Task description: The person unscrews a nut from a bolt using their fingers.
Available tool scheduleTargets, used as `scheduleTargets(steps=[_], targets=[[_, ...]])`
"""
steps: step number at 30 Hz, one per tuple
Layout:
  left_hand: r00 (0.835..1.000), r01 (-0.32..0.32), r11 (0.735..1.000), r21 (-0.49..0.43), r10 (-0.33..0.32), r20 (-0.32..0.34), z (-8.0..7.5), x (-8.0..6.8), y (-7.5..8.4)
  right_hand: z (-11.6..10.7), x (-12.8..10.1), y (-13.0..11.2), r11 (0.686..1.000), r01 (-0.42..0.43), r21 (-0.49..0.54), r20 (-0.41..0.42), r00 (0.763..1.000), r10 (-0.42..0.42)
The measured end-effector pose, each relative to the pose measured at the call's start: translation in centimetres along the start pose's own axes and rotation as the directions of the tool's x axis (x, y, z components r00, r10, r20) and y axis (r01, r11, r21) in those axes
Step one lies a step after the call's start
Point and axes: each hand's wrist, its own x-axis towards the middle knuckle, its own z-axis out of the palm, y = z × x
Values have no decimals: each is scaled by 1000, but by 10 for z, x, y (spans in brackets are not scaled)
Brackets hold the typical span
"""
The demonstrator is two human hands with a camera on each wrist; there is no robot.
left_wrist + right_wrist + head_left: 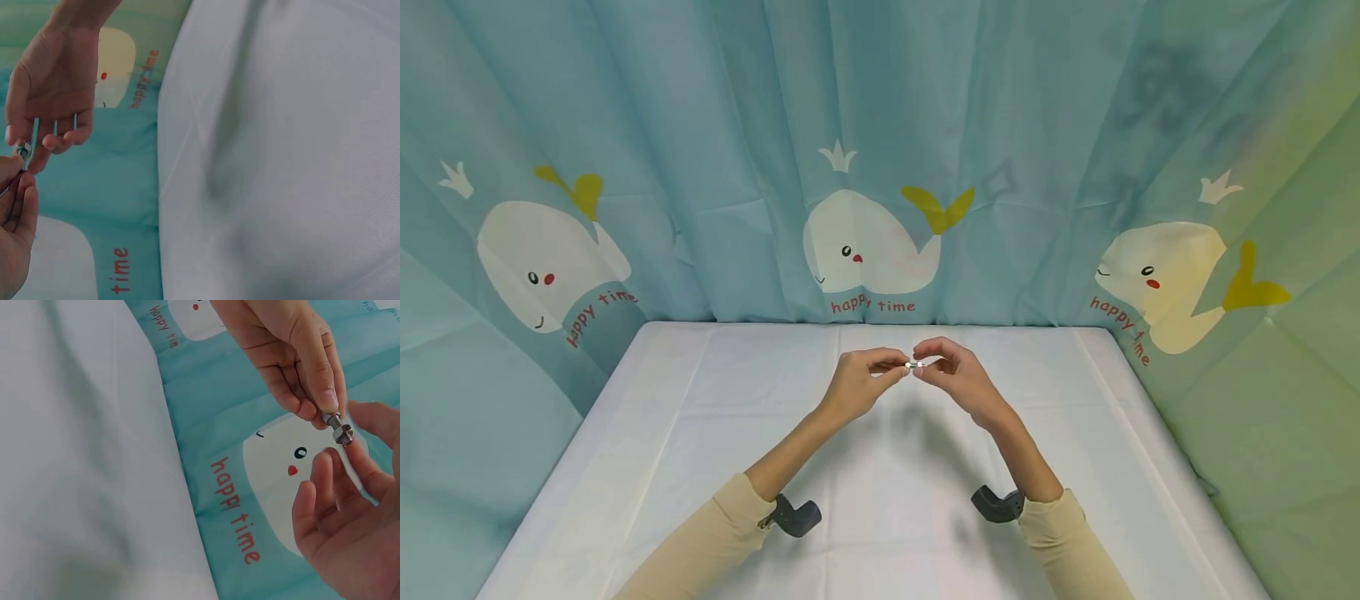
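Left hand [861, 387] pinches bolt [335, 420], right hand [962, 382] has thumb and forefinger apart around its nut [342, 434], over white table [880, 500], far side.

Two hands above a white-covered table [887, 533]. The left hand [859, 383] pinches a small shiny piece [913, 365]; the right hand [962, 379] curves its fingers about the opposite end, though contact there is too small to judge. Black curved fittings [797, 517] project at both beige cuffs [741, 508]. Behind: a whale-printed curtain [737, 167].
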Motion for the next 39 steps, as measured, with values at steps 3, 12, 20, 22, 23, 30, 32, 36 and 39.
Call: scheduleTargets(steps=[3,12,20,22,23,30,32,36,39], targets=[[1000,-7,1000,-7,7,-1,0,0,0,0,0,0,999,-42,-27,-21,999,42],[1000,-20,1000,15,20,-5,2,0,0,0,0,0,994,-101,-50,-31,995,99],[1000,-9,1000,19,9,3,1,0,2,-2,-3,1,999,-13,-43,-21,1000,12],[1000,-5,1000,20,5,3,1,0,3,-2,-4,0,999,8,-38,-15,1000,-8],[1000,-5,1000,21,5,2,2,0,3,-2,-4,0,999,19,-36,-12,1000,-20],[1000,-6,1000,19,7,-5,2,0,3,-2,-4,1,999,44,5,2,999,-44],[1000,-8,1000,15,8,-6,2,0,3,-2,-3,0,999,33,3,-2,999,-33],[1000,-14,1000,8,15,-7,2,0,3,-1,-3,-1,1000,-25,-19,-19,1000,25],[1000,-22,1000,7,22,-6,2,-1,3,0,-3,-2,997,-74,-24,-16,997,73]])
